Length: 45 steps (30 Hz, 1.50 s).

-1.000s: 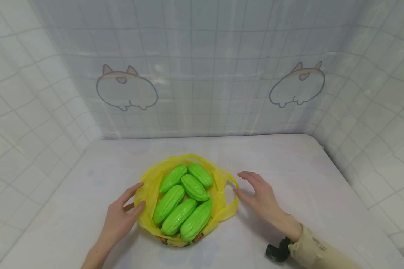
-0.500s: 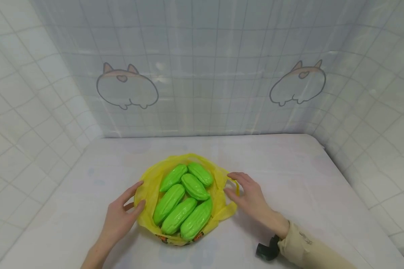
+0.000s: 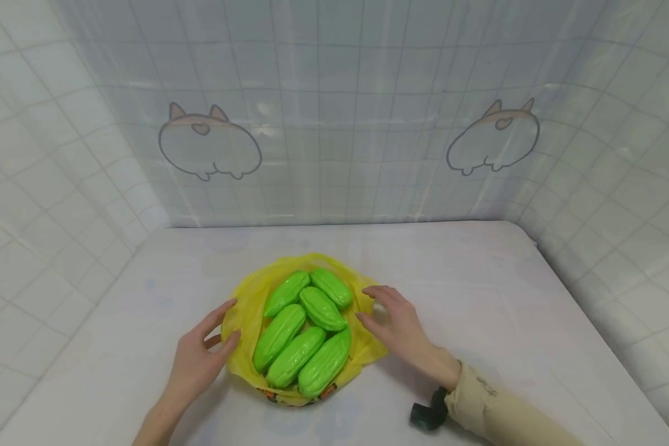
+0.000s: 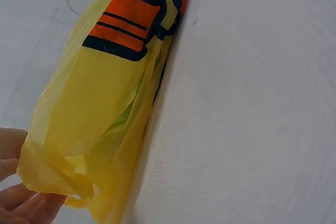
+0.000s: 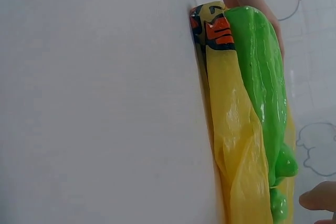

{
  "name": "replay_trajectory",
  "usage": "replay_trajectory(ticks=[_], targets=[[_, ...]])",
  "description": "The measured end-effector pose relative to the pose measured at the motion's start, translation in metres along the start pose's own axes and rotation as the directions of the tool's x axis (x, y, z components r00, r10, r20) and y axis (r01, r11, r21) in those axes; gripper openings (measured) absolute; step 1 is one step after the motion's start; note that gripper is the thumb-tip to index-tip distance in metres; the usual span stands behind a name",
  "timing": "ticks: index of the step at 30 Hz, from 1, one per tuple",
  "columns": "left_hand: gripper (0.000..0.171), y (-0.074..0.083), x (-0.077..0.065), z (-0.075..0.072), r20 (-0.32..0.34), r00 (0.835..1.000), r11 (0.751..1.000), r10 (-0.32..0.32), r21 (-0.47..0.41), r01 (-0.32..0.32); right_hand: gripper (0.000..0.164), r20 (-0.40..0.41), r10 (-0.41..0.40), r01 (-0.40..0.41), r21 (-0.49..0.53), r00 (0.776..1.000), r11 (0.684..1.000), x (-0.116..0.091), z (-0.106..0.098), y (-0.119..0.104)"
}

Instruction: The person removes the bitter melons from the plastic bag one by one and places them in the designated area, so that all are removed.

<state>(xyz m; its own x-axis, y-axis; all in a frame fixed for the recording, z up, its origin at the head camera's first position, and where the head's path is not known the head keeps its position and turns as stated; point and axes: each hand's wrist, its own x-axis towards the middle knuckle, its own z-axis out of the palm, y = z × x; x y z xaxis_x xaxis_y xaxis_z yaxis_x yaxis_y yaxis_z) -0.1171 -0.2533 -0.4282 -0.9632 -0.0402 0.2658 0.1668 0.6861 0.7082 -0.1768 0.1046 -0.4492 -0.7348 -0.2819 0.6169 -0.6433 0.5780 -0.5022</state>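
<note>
A yellow plastic bag (image 3: pixel 245 322) lies with its mouth wide on the white table. Inside are several glossy, bright green, ridged bitter gourds (image 3: pixel 295 356). My left hand (image 3: pixel 197 353) rests at the bag's left edge, thumb and fingers loosely bent and well apart. In the left wrist view its fingers (image 4: pixel 34 203) overlap the yellow film at one corner. Over the bag's right handle hovers my right hand (image 3: pixel 398 325), thumb and index finger apart with nothing pinched between them. In the right wrist view a fingertip (image 5: pixel 317 196) appears beside the gourds.
The white table (image 3: pixel 451 260) ends at the back against a grid-patterned curtain (image 3: pixel 334 124) printed with cartoon dog shapes. Similar curtain stands on both sides. A dark device (image 3: pixel 430 412) sits by the right sleeve cuff (image 3: pixel 468 393).
My right hand has moved left, from beside the bag's handle to over it, and its fingertips reach nearer the gourds. The left hand, bag and gourds stay in place.
</note>
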Motion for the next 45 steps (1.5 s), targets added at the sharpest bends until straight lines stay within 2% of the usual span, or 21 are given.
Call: replay_trajectory(ticks=[16,26,45], targets=[[0.052,-0.001,-0.001,0.002,-0.009,1.000,1.000,0.004,0.014,-0.004,0.041,0.067,0.081,-0.081,-0.008,0.994,0.997,0.009,0.020,-0.006],[0.052,-0.002,-0.001,0.003,-0.010,1.000,1.000,0.005,0.003,-0.005,0.042,0.051,0.094,-0.093,-0.030,0.994,0.995,0.013,0.031,-0.006],[0.050,-0.010,-0.012,0.002,-0.011,1.000,1.000,0.015,0.010,-0.015,0.045,0.001,0.092,-0.091,-0.046,0.996,0.995,-0.001,0.054,-0.004]])
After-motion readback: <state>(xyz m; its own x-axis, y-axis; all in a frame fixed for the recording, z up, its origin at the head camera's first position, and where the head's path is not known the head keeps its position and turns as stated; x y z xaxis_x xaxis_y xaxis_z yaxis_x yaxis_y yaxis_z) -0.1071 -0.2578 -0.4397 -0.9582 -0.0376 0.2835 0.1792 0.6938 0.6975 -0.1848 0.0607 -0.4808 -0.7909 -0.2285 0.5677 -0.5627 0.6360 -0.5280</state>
